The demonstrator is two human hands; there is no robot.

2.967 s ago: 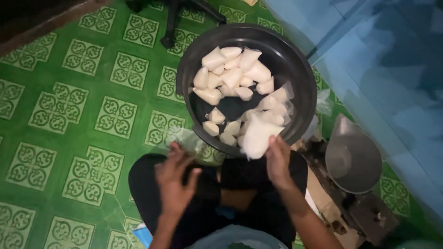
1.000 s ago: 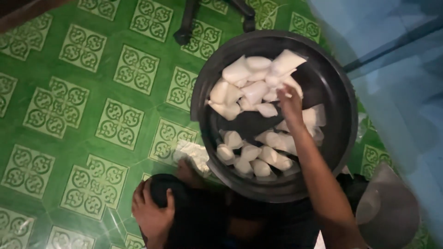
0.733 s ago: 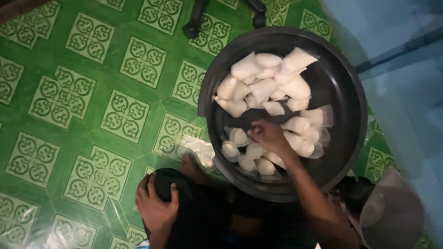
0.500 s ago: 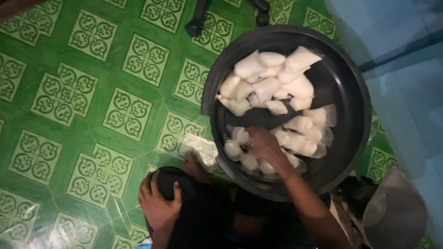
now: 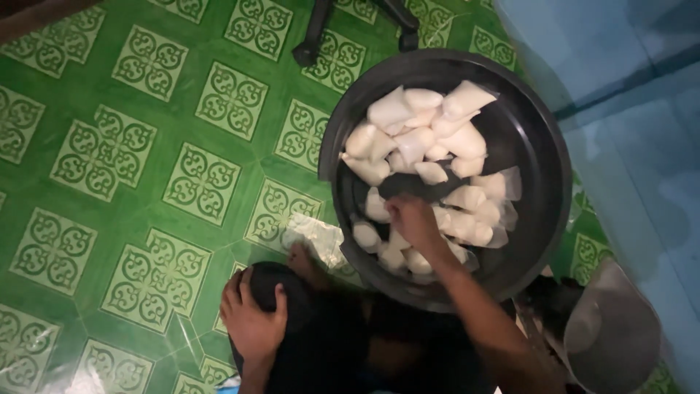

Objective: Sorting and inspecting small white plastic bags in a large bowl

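Seen from above, a wide round black basin (image 5: 536, 131) sits on a glossy green floor (image 5: 131, 168) of tiles with pale square scroll patterns. At twelve o'clock from the basin stand the dark feet of a stand (image 5: 313, 44); at three o'clock hangs a blurred blue sheet; at five o'clock lies a round grey metal pan (image 5: 612, 335); at eight o'clock a crumpled clear plastic bag (image 5: 313, 235) rests on the tiles. Inside the basin lie many small white pouches (image 5: 408, 138), plump, smooth and pillow-shaped, heaped from ten o'clock round to five o'clock, their long axes pointing every way. The right hand (image 5: 412, 219) reaches into the basin near its six o'clock side, fingers curled down among the pouches; whether it grips one cannot be told. The forearm crosses the near rim and hides some pouches. The left hand (image 5: 251, 321) lies spread and flat, holding nothing, on a knee clad in dark cloth, well apart from the basin.
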